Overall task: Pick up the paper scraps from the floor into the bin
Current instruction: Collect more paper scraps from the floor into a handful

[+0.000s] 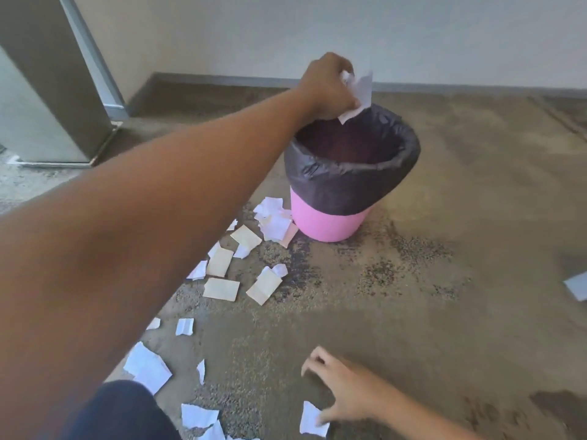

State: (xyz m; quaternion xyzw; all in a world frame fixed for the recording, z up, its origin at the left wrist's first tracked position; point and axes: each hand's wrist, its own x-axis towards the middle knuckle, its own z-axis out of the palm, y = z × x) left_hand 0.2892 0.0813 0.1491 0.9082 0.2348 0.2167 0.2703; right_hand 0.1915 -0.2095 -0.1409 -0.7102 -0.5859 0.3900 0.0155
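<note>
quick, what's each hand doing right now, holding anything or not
Left hand: closed on a bunch of paper scraps, above the bin.
Right hand: open, fingers spread, thumb touching a white scrap on the floor, not gripping it.

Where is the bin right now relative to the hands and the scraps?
In the head view, the pink bin with a black liner stands upper centre on the floor, directly under the left hand holding scraps, with a scrap pile touching its left base.

An indoor room, likely a home or small office corner: worn speckled carpet floor point(444, 249), plain pale wall point(317, 33) with grey skirting board point(444, 87), a metal door frame point(92, 58) (left), and a lined pink bin point(330, 223)
</note>
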